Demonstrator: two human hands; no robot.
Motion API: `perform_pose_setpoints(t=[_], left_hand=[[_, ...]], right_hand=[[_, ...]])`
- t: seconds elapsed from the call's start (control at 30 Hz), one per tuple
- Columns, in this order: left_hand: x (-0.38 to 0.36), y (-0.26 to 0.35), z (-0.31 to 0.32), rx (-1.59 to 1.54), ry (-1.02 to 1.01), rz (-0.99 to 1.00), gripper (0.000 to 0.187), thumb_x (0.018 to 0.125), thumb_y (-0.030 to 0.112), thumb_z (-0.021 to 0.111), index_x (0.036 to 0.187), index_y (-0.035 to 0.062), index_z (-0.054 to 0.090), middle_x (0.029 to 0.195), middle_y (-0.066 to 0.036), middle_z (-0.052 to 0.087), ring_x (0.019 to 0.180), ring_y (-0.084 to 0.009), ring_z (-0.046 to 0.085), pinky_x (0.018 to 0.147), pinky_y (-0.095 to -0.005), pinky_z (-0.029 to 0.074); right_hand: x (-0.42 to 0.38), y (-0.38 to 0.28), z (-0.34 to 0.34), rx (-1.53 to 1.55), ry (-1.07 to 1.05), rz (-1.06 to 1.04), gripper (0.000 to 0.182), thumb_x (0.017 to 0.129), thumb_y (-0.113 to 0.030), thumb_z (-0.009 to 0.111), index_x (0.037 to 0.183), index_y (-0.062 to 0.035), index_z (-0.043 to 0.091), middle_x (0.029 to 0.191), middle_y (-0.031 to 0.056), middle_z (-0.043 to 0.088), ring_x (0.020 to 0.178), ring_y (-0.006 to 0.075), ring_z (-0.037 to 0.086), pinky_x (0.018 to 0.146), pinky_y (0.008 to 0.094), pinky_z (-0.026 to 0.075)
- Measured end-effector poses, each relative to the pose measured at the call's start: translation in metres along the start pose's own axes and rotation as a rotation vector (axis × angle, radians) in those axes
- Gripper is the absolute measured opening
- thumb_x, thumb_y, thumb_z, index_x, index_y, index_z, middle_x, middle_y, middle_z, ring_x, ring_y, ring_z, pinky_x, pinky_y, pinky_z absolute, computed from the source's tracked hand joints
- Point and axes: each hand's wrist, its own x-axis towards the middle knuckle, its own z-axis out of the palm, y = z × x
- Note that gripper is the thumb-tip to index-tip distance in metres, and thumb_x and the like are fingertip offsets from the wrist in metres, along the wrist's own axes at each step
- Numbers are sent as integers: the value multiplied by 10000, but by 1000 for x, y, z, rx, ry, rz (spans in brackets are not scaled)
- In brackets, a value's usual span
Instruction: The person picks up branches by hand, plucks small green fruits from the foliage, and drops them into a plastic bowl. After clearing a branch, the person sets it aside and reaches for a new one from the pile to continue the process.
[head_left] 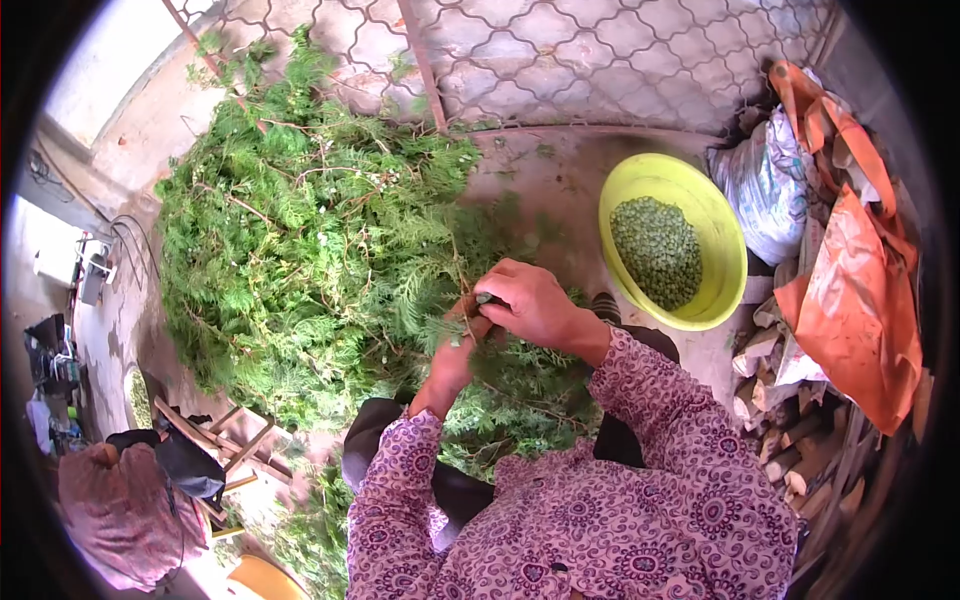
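Observation:
Both hands meet over the near right edge of a large heap of green leafy branches (290, 230). My left hand (455, 350) is closed around a thin brown stem of a leafy sprig (415, 300). Against it, my right hand (530, 303) is pinched, with a small greenish piece showing between thumb and forefinger. The fingertips of the two hands nearly touch. To the right of my right hand stands a yellow-green basin (735, 270), with many small green seed cones (657, 250) in it.
A wire mesh fence (590, 60) runs behind the heap. On the right are a white sack (770, 190), an orange bag (855, 310) and stacked firewood (800, 450). At lower left, another person (125, 510) is near a wooden chair (240, 440) and an orange basin (262, 578).

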Motion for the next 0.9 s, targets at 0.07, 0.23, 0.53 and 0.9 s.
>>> perform_pose_setpoints(t=[0.07,0.23,0.53,0.9], left_hand=[[3,4,7,-121,10,3,312,848,198,533,1108,40,460,957,-40,538,849,-135,521,743,-278,430],[1,8,22,-515,105,-25,272,861,291,527,1005,60,519,802,-35,546,674,-122,510,591,-232,399],[16,8,13,-218,264,22,189,851,186,556,976,43,552,701,3,566,591,-98,519,533,-228,434],[6,24,24,-419,236,15,74,854,113,521,893,56,548,745,-21,580,598,-106,531,534,-233,440]], right_hand=[[-2,0,-4,-58,-23,40,136,713,-132,573,828,-63,548,788,110,536,742,299,543,639,389,437],[-5,6,-5,-30,7,-5,110,726,-145,559,804,-70,538,768,107,530,733,301,536,631,396,432],[-6,8,6,-135,-26,87,128,715,-142,579,766,-43,515,716,136,538,690,327,550,595,417,429],[8,8,-18,635,-373,464,184,825,-188,527,828,-14,584,660,1,562,553,51,484,499,205,381]])
